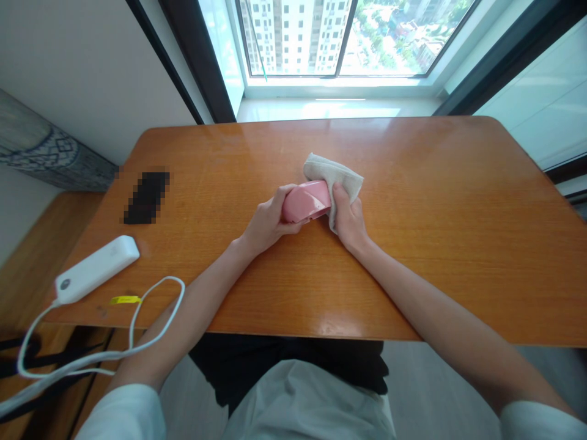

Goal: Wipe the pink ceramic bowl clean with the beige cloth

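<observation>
As left grip holds pink object, right grip clutching cloth, its fingers mostly hidden

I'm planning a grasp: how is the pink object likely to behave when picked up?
The pink object is probably stiff: its faceted surface shows no visible dent in the left hand's grip. Its glossy highlights suggest it may be slippery. The flat facets would likely hinder free rolling.

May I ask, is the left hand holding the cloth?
No, the right hand holds the cloth, while the left hand holds a pink object.
</observation>
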Demonstrator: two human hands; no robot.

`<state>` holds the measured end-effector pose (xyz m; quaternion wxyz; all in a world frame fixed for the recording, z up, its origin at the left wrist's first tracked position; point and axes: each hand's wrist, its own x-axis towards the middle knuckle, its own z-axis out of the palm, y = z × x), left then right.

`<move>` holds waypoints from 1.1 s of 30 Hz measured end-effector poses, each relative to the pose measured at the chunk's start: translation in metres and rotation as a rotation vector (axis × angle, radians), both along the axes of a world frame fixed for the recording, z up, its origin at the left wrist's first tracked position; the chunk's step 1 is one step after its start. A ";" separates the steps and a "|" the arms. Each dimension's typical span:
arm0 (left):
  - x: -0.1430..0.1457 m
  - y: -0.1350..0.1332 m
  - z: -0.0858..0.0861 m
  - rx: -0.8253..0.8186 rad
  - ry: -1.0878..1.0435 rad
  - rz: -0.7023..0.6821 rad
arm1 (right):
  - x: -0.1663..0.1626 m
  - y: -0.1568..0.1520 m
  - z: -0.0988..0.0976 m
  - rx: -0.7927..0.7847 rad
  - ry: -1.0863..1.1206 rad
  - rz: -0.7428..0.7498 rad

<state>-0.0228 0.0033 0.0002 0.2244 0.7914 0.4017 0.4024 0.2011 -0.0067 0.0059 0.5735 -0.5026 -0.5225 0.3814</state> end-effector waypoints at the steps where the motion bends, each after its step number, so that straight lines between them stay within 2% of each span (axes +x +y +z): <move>1: 0.000 0.000 0.001 -0.025 0.007 -0.026 | 0.000 0.000 -0.001 0.015 0.000 -0.010; 3: 0.001 0.000 0.001 -0.063 0.029 -0.091 | 0.000 -0.001 -0.004 0.057 0.000 -0.032; 6: 0.000 0.002 -0.002 -0.026 0.076 -0.194 | 0.001 -0.002 -0.009 0.162 -0.021 -0.065; 11: -0.003 0.008 -0.008 0.039 0.166 -0.236 | 0.004 -0.006 -0.010 0.406 -0.205 -0.125; 16: -0.005 0.010 -0.006 0.052 0.155 -0.248 | 0.006 -0.011 0.006 0.656 -0.369 -0.055; 20: -0.004 0.008 -0.001 0.059 0.168 -0.251 | 0.008 -0.016 0.020 0.765 -0.480 -0.029; 26: 0.001 0.007 -0.004 0.120 0.251 -0.267 | 0.011 -0.017 0.034 0.968 -0.814 0.041; 30: 0.004 0.009 -0.011 0.165 0.306 -0.271 | 0.007 -0.017 0.040 0.976 -0.939 0.088; 33: 0.005 0.007 -0.007 0.177 0.268 -0.247 | 0.005 -0.018 0.040 0.956 -0.927 0.098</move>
